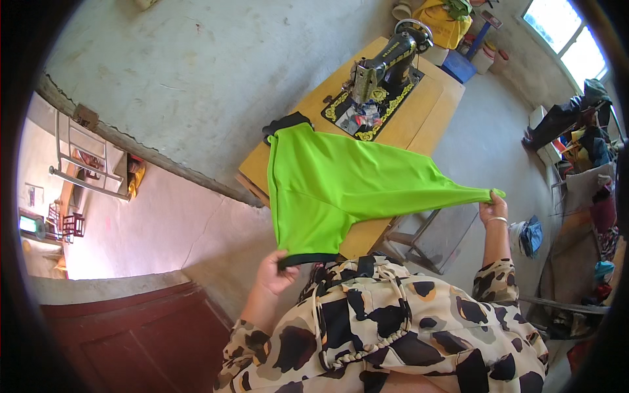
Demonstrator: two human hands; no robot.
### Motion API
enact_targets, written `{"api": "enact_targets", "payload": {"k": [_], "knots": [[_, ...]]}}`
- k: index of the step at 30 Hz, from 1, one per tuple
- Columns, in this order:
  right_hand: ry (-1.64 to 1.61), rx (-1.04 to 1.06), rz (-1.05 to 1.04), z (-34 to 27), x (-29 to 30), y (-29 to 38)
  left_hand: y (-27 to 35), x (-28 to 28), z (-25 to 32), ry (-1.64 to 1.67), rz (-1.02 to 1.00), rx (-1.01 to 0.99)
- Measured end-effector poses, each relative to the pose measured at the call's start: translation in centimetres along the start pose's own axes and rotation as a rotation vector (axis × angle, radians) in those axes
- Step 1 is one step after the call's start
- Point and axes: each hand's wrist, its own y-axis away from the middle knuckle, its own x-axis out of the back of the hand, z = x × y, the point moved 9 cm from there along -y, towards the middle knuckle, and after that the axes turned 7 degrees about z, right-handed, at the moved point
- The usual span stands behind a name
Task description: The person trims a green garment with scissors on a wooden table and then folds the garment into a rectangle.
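Note:
A bright green fabric garment (334,177) with black trim is stretched out before me, lying partly over a wooden sewing table (437,98). My left hand (277,274) grips its black-edged lower corner near my body. At the right, my right hand (493,209), with a bangle on the wrist, pinches the narrow pulled-out end. Black fabric (290,121) shows at the garment's far left corner. Beyond the garment stands a black sewing machine (393,59) with gold decoration, set into the table. Small scraps (366,117) lie on its bed.
Under the table's near right side is a grey stool or bench (437,240). A blue platform scale (459,66) and a yellow bag (442,24) stand behind the table. Piled clothes (597,147) are at the far right. A dark red door (142,339) is at lower left.

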Motion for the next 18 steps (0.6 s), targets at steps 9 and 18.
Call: {"api": "enact_targets", "payload": {"k": [9,18], "knots": [[-0.092,0.172,-0.604,-13.6,-19.5,4.2,4.9,-29.0,21.5,-0.428,-0.249,-0.652],[-0.19,0.169,-0.606,-14.6,-26.5,7.5,7.9,-43.5,25.8,-0.454,-0.489,-0.817]]}}
